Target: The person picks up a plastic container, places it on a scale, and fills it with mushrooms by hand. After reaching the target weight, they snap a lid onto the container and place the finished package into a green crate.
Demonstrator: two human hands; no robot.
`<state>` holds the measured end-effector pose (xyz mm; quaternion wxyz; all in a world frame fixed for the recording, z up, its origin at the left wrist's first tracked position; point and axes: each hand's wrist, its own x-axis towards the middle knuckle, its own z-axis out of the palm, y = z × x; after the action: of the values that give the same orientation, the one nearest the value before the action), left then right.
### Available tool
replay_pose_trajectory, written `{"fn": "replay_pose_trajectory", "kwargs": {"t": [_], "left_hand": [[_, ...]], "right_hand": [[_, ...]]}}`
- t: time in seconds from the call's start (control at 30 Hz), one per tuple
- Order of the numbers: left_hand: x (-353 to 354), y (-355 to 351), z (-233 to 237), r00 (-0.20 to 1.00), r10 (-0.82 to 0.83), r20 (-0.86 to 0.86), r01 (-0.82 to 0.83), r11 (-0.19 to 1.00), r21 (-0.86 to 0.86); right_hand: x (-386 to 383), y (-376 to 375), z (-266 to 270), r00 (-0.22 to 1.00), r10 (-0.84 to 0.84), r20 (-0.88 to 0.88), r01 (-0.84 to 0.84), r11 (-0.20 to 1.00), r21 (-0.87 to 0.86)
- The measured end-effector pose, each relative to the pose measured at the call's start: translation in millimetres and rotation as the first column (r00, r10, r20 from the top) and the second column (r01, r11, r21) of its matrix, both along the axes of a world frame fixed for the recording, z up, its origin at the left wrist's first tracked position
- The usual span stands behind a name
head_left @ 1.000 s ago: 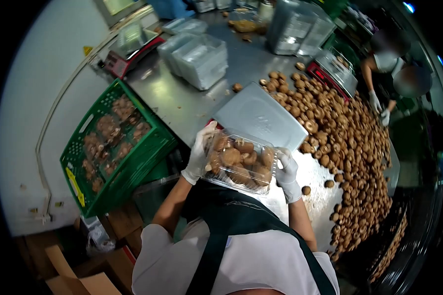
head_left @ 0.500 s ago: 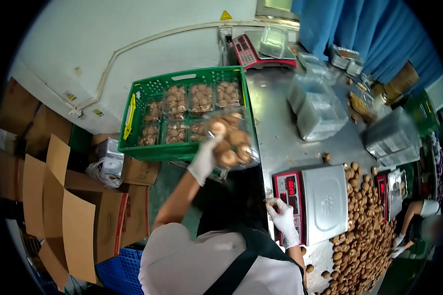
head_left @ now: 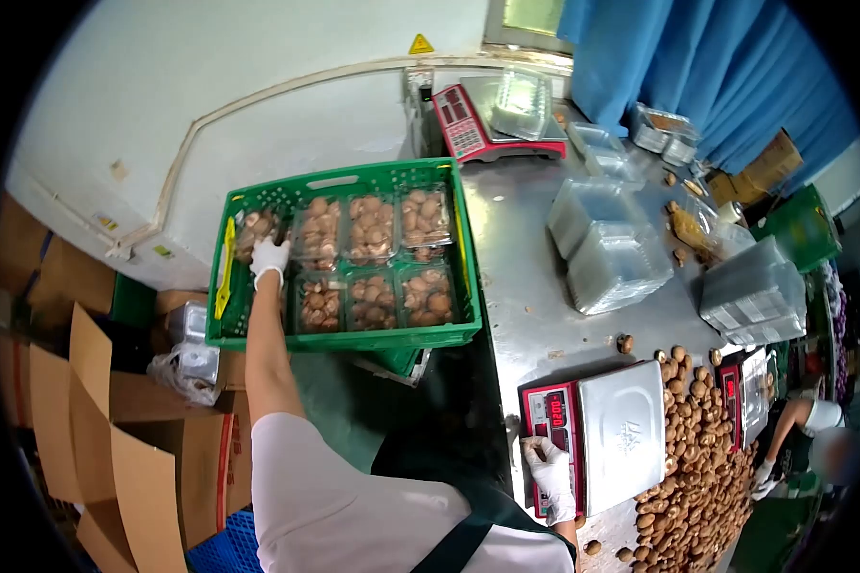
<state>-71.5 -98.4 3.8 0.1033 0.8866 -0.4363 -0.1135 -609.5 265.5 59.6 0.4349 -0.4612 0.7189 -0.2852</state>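
My gloved left hand [head_left: 269, 256] reaches into the green crate [head_left: 344, 336] beside the steel table. It grips the near edge of a clear mushroom pack [head_left: 251, 227] sitting in the crate's far left corner. Several more filled packs [head_left: 373, 258] lie in two rows across the crate. At the table's near edge my gloved right hand [head_left: 550, 474] rests on the front of a red weighing scale [head_left: 597, 435], fingers loosely bent and holding nothing. The scale's platform is bare.
A heap of loose brown mushrooms [head_left: 702, 468] lies right of the scale. Stacks of empty clear trays [head_left: 607, 239] and a second scale [head_left: 478, 119] stand further back. Cardboard boxes [head_left: 115, 430] fill the floor at left. A co-worker's gloved hand [head_left: 764, 473] works the heap.
My left hand carried the filled pack from over the crate's near right side to its far left corner and lowered it in. My right hand stayed at the scale's front edge.
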Motion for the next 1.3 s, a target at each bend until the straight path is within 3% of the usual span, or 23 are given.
{"fn": "replay_pose_trajectory", "kwargs": {"t": [0.1, 0.13, 0.2, 0.27, 0.33, 0.37, 0.43, 0.5, 0.53, 0.57, 0.63, 0.7, 0.73, 0.77, 0.83, 0.9, 0.93, 0.97, 1.03, 1.1, 1.17, 1.23, 1.3], "left_hand": [[-71.1, -26.6, -4.3, 0.968, -0.249, -0.008, 0.238, 0.933, -0.268], [-108.7, -31.5, 1.5, 0.953, -0.287, 0.096, 0.302, 0.901, -0.312], [-181.9, -49.5, 13.5, 0.855, -0.518, 0.036, 0.465, 0.732, -0.498], [-273.4, -43.8, 48.0, 0.676, -0.737, -0.005, 0.56, 0.517, -0.647], [-358.1, -30.6, 72.1, 0.391, -0.92, 0.042, 0.643, 0.24, -0.728], [-399.0, -23.4, 77.7, 0.284, -0.95, 0.128, 0.665, 0.099, -0.74], [-467.3, 7.5, 102.4, 0.056, -0.993, 0.102, 0.65, -0.042, -0.759], [-520.2, 21.2, 107.6, -0.1, -0.938, 0.332, 0.699, -0.303, -0.648], [-540.5, 25.2, 107.0, -0.143, -0.923, 0.357, 0.769, -0.331, -0.547], [-557.6, 27.7, 103.5, -0.165, -0.964, 0.21, 0.837, -0.25, -0.487], [-576.0, 32.3, 115.7, -0.13, -0.981, 0.142, 0.954, -0.163, -0.251], [-591.9, 3.0, 95.7, -0.092, -0.983, 0.157, 0.934, -0.14, -0.33], [-593.4, -7.9, 96.3, -0.1, -0.995, 0.014, 0.91, -0.097, -0.404], [-595.8, -25.3, 87.2, -0.162, -0.987, -0.006, 0.873, -0.14, -0.467], [-594.6, -28.0, 103.1, -0.167, -0.986, 0.025, 0.923, -0.165, -0.347], [-598.1, -42.0, 94.9, -0.231, -0.947, 0.222, 0.875, -0.302, -0.379], [-603.1, -61.6, 83.5, -0.211, -0.967, 0.146, 0.897, -0.251, -0.365], [-609.9, -78.3, 73.3, -0.18, -0.981, 0.07, 0.918, -0.193, -0.346], [-614.7, -85.9, 81.6, 0.017, -0.992, -0.128, 0.959, 0.052, -0.278], [-630.2, -173.0, 35.1, 0.146, -0.987, -0.071, 0.96, 0.158, -0.231], [-604.1, -156.1, 85.8, 0.096, -0.988, 0.117, 0.941, 0.052, -0.335], [-605.2, -60.1, 180.6, 0.388, -0.863, 0.324, 0.86, 0.213, -0.464], [-597.0, -49.1, 214.2, 0.515, -0.748, 0.419, 0.719, 0.11, -0.686]], "right_hand": [[-2.2, 5.5, 14.6, 0.996, -0.086, -0.01, 0.086, 0.996, -0.003], [-2.6, 7.6, 17.6, 0.993, -0.117, -0.012, 0.117, 0.993, 0.0], [-6.4, 14.3, 13.3, 0.986, -0.155, -0.069, 0.155, 0.988, -0.01], [-6.8, 20.3, 22.7, 0.971, -0.131, -0.202, 0.137, 0.991, 0.015], [-6.8, 26.2, 24.7, 0.966, -0.16, -0.202, 0.159, 0.987, -0.024], [-5.5, 31.3, 26.6, 0.964, -0.191, -0.183, 0.188, 0.982, -0.035], [-6.4, 44.6, 21.0, 0.956, -0.247, -0.159, 0.242, 0.969, -0.048], [-6.0, 59.4, 22.9, 0.941, -0.304, -0.148, 0.302, 0.953, -0.036], [-6.3, 67.9, 22.9, 0.931, -0.318, -0.177, 0.316, 0.948, -0.043], [-7.1, 79.9, 14.7, 0.915, -0.343, -0.21, 0.321, 0.938, -0.132], [-8.8, 104.2, 3.8, 0.873, -0.4, -0.279, 0.373, 0.916, -0.146], [-5.0, 127.7, 2.6, 0.818, -0.51, -0.266, 0.467, 0.859, -0.209], [-3.4, 138.5, 5.6, 0.795, -0.556, -0.242, 0.537, 0.831, -0.145], [-1.0, 149.4, 8.5, 0.773, -0.598, -0.212, 0.597, 0.799, -0.076], [1.3, 170.3, 7.6, 0.737, -0.634, -0.234, 0.643, 0.765, -0.048], [4.7, 184.8, 17.9, 0.7, -0.686, -0.198, 0.698, 0.716, -0.013], [4.4, 193.8, 14.2, 0.699, -0.693, -0.174, 0.7, 0.714, -0.03], [4.4, 200.6, 9.1, 0.695, -0.688, -0.209, 0.702, 0.712, -0.01], [5.2, 213.3, 13.0, 0.667, -0.722, -0.185, 0.732, 0.681, -0.02], [3.4, 224.3, 26.7, 0.655, -0.739, -0.161, 0.751, 0.659, 0.034], [0.6, 237.2, 20.1, 0.635, -0.734, -0.239, 0.753, 0.657, -0.017], [-0.5, 249.3, 36.6, 0.595, -0.781, -0.191, 0.8, 0.599, 0.041], [-5.3, 263.0, 12.8, 0.586, -0.778, -0.227, 0.8, 0.6, 0.008]]}}
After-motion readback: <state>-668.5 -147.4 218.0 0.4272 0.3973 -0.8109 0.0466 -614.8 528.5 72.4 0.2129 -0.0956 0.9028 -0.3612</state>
